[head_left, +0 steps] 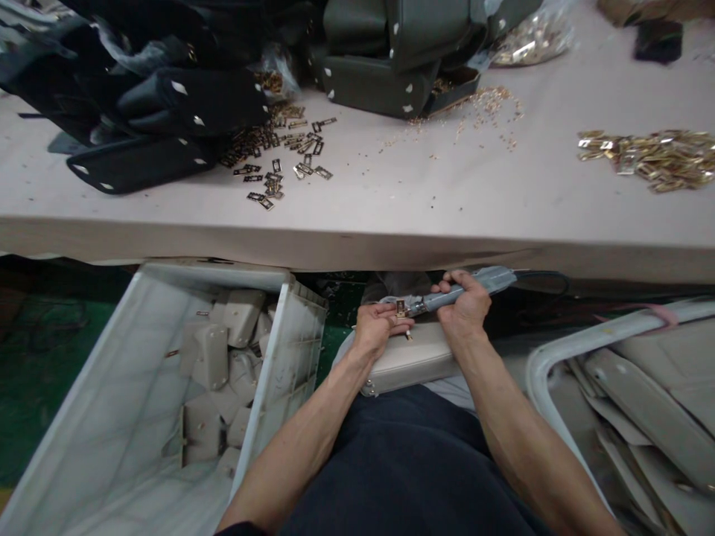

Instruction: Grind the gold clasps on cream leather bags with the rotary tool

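A beige bag (410, 362) lies across my lap, just below the table's front edge. My left hand (375, 325) rests on the bag's top and pinches a small gold metal clasp (401, 307) against it. My right hand (465, 305) is wrapped around a grey powered screwdriver (474, 286), whose tip points left onto the clasp. A black cable runs from the tool's rear to the right.
A beige table (391, 208) carries dark bags (167, 104), scattered gold plates (279, 152), small gold screws (491, 100) and a pile of gold fittings (653, 156). A white crate (279, 357) with beige bags stands at lower left. Another bin (558, 353) with beige pieces is at right.
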A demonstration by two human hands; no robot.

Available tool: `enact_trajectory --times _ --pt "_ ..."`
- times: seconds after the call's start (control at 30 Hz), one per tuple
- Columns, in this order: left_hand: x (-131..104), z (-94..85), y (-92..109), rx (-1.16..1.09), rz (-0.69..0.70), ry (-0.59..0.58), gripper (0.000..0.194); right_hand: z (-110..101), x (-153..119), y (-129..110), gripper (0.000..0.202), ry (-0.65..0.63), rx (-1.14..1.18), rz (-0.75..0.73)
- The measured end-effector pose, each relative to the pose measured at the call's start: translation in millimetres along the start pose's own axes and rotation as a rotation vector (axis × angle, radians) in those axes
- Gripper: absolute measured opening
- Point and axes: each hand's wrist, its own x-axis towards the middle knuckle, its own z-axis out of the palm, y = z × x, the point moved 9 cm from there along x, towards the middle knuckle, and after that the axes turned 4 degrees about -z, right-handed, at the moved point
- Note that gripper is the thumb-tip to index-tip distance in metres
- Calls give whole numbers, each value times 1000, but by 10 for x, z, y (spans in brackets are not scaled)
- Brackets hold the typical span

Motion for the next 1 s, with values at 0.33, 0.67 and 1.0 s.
enact_trajectory --times 0.33,0.67,1.0 --pt "23 23 12 -11 -31 46 29 236 -187 -185 19 -177 2 -179" --pt "13 23 26 -3 -31 67 28 398 -397 -217 16 -254 -27 -278" --pt "-6 42 22 -2 -30 33 33 467 -518 -214 10 -314 -89 -351"
